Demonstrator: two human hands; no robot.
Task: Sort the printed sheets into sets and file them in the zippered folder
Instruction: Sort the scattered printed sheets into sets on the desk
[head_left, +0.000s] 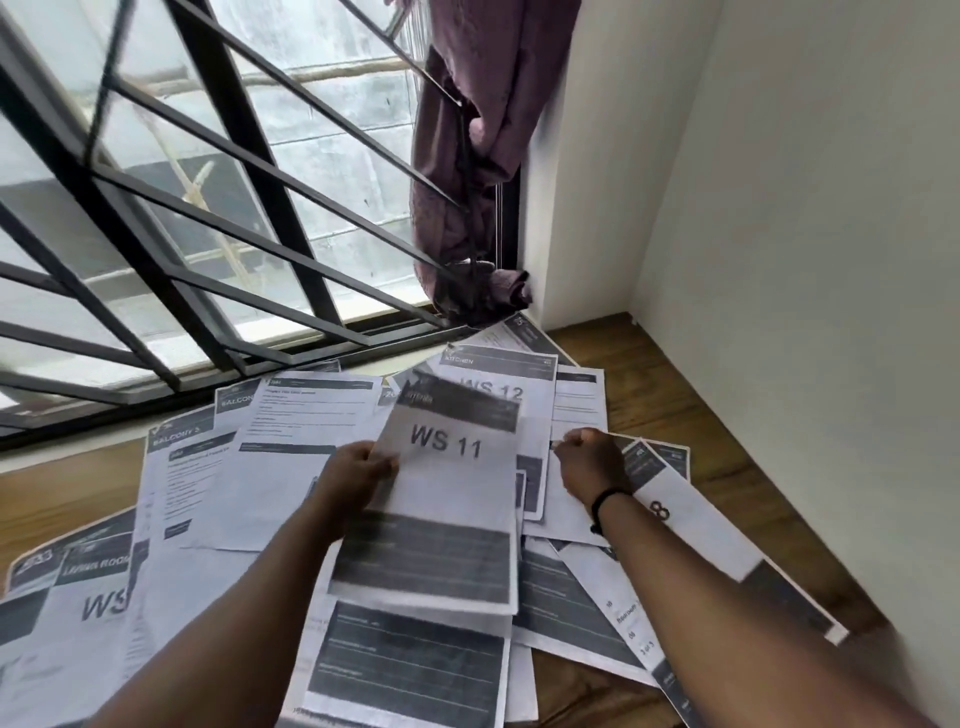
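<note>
Wood-grain floor (691, 415) carries a loose spread of printed sheets (291, 447) below the barred window (208, 208). Toward the viewer from the window, the left hand (358, 475) pinches the left edge of the sheet marked WS 11 (441, 499), lifted over the pile. Right of that sheet, the right hand (589, 465) is curled, knuckles up, over other sheets; whether it grips one I cannot tell. A purple curtain (478, 156) hangs at the window's right end.

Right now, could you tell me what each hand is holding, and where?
Left hand grips the WS 11 sheet by its left edge. Right hand: cannot be told.
</note>
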